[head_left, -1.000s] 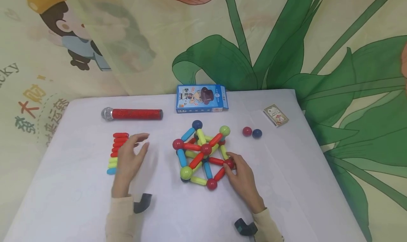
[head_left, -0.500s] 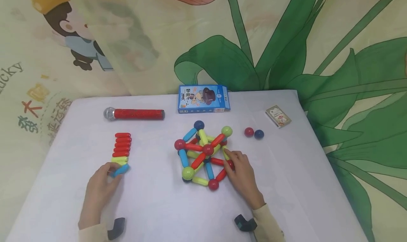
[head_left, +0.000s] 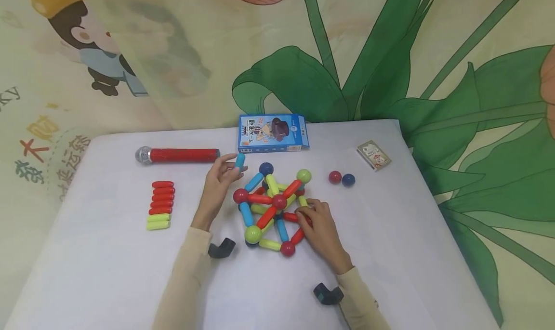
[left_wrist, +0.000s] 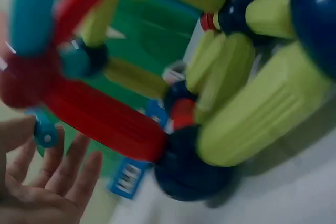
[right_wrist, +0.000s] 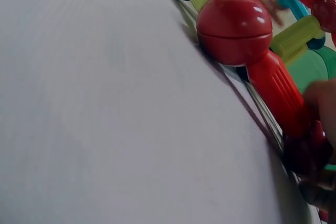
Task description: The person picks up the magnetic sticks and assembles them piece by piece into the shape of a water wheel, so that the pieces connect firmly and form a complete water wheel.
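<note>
Rod-and-ball frame (head_left: 273, 209) of red, blue and green pieces
Left hand (head_left: 218, 185) pinches a blue rod (head_left: 240, 160); right hand (head_left: 318, 226) grips the frame's red ball.

Left hand (head_left: 218, 183) raised, fingertips pinching, right hand (head_left: 318, 224) low, fingers seemingly curled

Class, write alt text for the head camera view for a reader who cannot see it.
A person's left hand pinches a blue rod beside a rod-and-ball structure that the right hand grips, on a white table. Spare rods lie at the left.
</note>
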{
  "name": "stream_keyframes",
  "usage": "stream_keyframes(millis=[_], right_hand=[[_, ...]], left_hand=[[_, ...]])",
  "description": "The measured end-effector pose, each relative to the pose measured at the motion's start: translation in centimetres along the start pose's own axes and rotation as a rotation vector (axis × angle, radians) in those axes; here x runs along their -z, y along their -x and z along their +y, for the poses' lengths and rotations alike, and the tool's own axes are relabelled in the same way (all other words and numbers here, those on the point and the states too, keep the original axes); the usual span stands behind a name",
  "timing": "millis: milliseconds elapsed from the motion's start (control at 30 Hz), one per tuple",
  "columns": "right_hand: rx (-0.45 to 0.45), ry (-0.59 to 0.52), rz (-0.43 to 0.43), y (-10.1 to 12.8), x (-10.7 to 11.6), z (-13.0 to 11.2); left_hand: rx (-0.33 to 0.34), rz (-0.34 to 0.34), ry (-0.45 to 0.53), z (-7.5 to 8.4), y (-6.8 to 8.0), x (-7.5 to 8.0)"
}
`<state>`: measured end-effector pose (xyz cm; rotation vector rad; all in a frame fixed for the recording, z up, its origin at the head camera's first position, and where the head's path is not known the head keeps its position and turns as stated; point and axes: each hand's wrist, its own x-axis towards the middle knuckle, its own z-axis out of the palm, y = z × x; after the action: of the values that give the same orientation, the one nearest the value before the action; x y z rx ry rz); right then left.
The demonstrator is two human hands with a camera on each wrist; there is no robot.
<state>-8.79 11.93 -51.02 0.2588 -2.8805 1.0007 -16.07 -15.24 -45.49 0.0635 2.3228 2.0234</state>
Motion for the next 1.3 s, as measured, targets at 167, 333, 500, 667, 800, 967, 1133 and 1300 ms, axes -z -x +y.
stream_keyframes(millis=[167,333,500,667,800,967,1133,1300], right_hand=[[-0.014,-0.051,-0.052,0.7,0.2,0.0],[-0.009,-0.067,-0.056,0.4,0.9,-0.2],[0.012,-0.029,-0.089,-0.2,1.5,0.0],[0.040,-0.040,-0.165,-0.2,2.0,0.5],[0.056,-0.064,-0.206,0.0,2.3,0.6],[0.070,-0.069,-0.231,0.2,2.5,0.7],[0.069,-0.091,-0.225,0.4,2.5,0.6],[0.049,-0.097,-0.228,0.3,2.6,0.5]], left_hand=[[0.201,-0.012,0.032,-2.9,-1.3,-1.0],[0.244,-0.022,-0.023,-3.3,0.5,-1.4],[0.271,0.011,-0.038,-3.5,4.3,-0.9],[0.299,-0.129,-0.012,-3.6,8.1,0.8],[0.219,-0.088,-0.025,-2.0,8.1,2.1],[0.087,-0.016,-0.135,2.2,5.4,0.7],[-0.002,-0.137,-0.268,4.6,3.3,-2.2],[-0.017,-0.208,-0.363,4.6,2.7,-3.5]])
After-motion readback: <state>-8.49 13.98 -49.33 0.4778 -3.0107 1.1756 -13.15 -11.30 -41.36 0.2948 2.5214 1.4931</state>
